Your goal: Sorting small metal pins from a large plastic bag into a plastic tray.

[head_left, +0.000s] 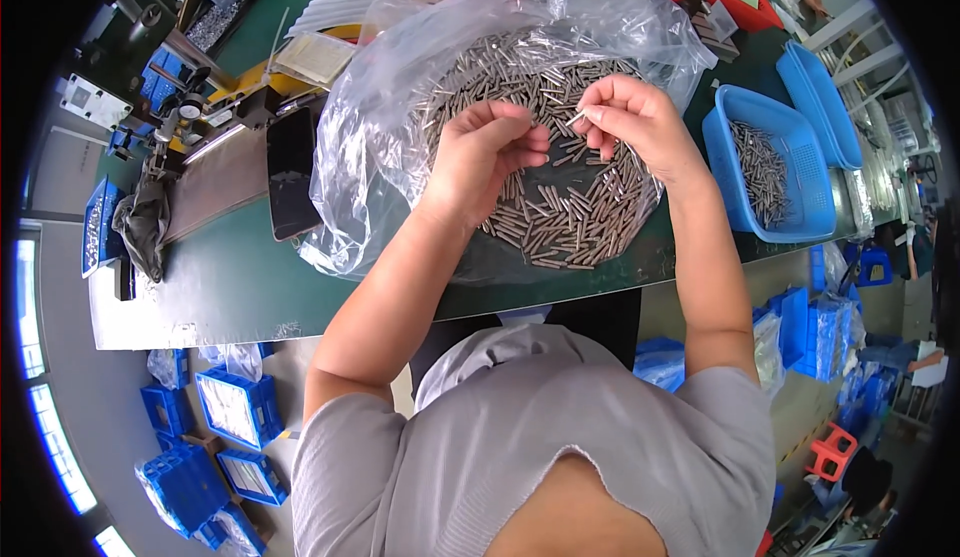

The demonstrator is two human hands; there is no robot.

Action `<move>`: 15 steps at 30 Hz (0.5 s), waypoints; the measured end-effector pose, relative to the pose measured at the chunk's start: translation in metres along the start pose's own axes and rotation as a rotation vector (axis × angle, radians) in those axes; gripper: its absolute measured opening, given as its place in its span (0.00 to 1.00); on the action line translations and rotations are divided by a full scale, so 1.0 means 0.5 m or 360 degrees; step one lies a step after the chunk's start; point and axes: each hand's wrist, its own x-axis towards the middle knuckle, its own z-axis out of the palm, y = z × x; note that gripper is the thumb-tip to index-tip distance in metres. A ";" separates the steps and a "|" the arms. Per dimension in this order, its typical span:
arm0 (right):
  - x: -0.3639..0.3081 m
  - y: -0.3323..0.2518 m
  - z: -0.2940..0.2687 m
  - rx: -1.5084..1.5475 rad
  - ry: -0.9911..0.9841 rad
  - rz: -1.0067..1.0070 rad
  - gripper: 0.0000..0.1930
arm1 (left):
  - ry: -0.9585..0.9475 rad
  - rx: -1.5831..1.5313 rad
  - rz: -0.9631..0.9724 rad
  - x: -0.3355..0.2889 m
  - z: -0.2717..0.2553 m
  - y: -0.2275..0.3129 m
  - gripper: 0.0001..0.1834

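Observation:
Small grey metal pins (pixel 570 222) lie in a wide heap on a clear plastic bag (pixel 365 122) spread over the green table. Above the heap, my right hand (pixel 640 125) pinches one metal pin (pixel 576 118) between thumb and forefinger. To its left, my left hand (pixel 485 152) hovers over the same heap with its fingers curled in and the thumb against them. Whatever those left fingers may hold is hidden. A gap separates the two hands.
On the right stands a blue basket (pixel 718 162) partly filled with pins, beside another blue basket (pixel 815 97). A black phone (pixel 291 172) lies left of the bag. Farther left is a bench device (pixel 190 107) with metal rods. Red trays (pixel 735 2) sit at the back.

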 end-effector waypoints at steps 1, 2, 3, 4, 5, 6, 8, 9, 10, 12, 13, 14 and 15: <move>-0.002 -0.003 0.001 0.0002 0.0003 -0.0004 0.05 | -0.0019 0.0024 -0.0016 0.000 -0.001 0.000 0.05; -0.003 -0.005 0.002 0.0057 -0.0010 -0.0039 0.05 | -0.0020 0.0029 -0.0016 0.000 0.000 -0.001 0.05; -0.004 -0.006 0.002 0.0112 -0.0024 -0.0074 0.05 | -0.0053 0.0016 -0.0043 0.001 0.001 -0.002 0.05; -0.004 -0.004 0.001 0.0114 -0.0021 -0.0078 0.05 | -0.0088 0.0003 -0.0071 0.002 0.003 -0.002 0.05; -0.003 -0.001 0.000 0.0159 -0.0055 -0.0073 0.05 | -0.0090 0.0008 -0.0072 0.002 0.004 -0.003 0.05; -0.003 0.003 -0.001 0.0203 -0.0089 -0.0067 0.06 | -0.0126 -0.0002 -0.0081 0.002 0.005 -0.005 0.05; -0.001 0.009 0.003 0.0231 -0.0118 -0.0051 0.06 | -0.0167 -0.0008 -0.0093 0.001 0.006 -0.005 0.06; 0.001 0.010 0.006 0.0256 -0.0152 -0.0032 0.06 | -0.0175 -0.0014 -0.0089 0.001 0.006 -0.005 0.06; 0.002 0.010 0.010 0.0235 -0.0154 -0.0051 0.06 | -0.0182 -0.0021 -0.0084 0.000 0.006 -0.005 0.06; 0.001 0.010 0.010 0.0231 -0.0152 -0.0054 0.06 | -0.0189 -0.0036 -0.0078 0.000 0.008 -0.004 0.05; 0.002 0.010 0.011 0.0228 -0.0156 -0.0056 0.06 | -0.0192 -0.0054 -0.0070 0.000 0.008 -0.004 0.05; 0.002 0.010 0.012 0.0227 -0.0157 -0.0058 0.06 | -0.0192 -0.0053 -0.0068 0.000 0.009 -0.003 0.05; 0.002 0.010 0.012 0.0213 -0.0146 -0.0049 0.06 | -0.0198 -0.0064 -0.0069 0.000 0.009 -0.003 0.04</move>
